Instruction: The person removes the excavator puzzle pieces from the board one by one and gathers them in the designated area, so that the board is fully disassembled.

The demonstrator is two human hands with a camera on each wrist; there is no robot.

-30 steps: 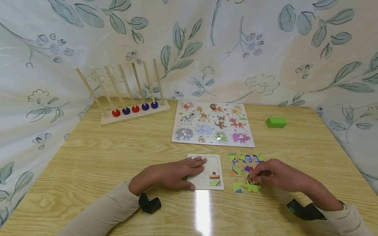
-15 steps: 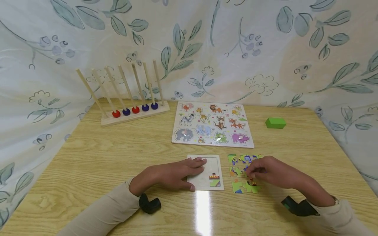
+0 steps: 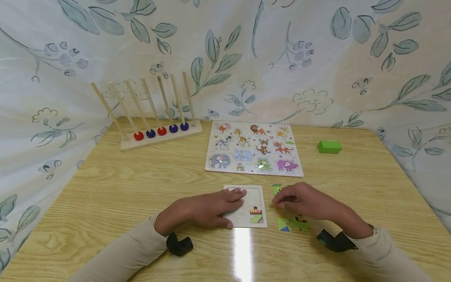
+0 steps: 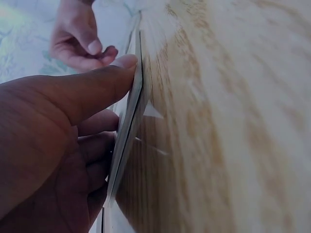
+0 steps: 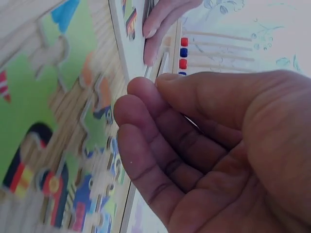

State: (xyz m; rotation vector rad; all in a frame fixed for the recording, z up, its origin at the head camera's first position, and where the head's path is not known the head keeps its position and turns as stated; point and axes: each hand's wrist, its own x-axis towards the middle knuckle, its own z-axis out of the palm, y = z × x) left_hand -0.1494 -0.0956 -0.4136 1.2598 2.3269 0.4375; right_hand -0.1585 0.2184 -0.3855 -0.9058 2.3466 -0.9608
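Observation:
My left hand (image 3: pixel 216 207) lies on a small square puzzle board (image 3: pixel 246 233), fingers spread over its left half; in the left wrist view its thumb (image 4: pixel 104 85) is at the board's edge. Two joined puzzle pieces (image 3: pixel 256 215) fill the board's lower right corner. Just right of the board, my right hand (image 3: pixel 303 201) hovers over loose puzzle pieces (image 3: pixel 283 224), hiding several of them. Its fingers are loosely curled in the right wrist view, thumb near the index fingertip, with nothing showing between them. Green pieces with colourful prints (image 5: pixel 73 43) lie beside those fingertips.
Behind the small board lies a larger animal peg puzzle (image 3: pixel 253 147). A wooden peg stand (image 3: pixel 162 137) with red and blue beads is at the back left. A green block (image 3: pixel 329 147) sits at the back right. Floral cloth hangs behind the table (image 3: pixel 141 172).
My right hand has moved left across the loose pieces, from the lower right ones towards the board. My left hand has stayed on the board.

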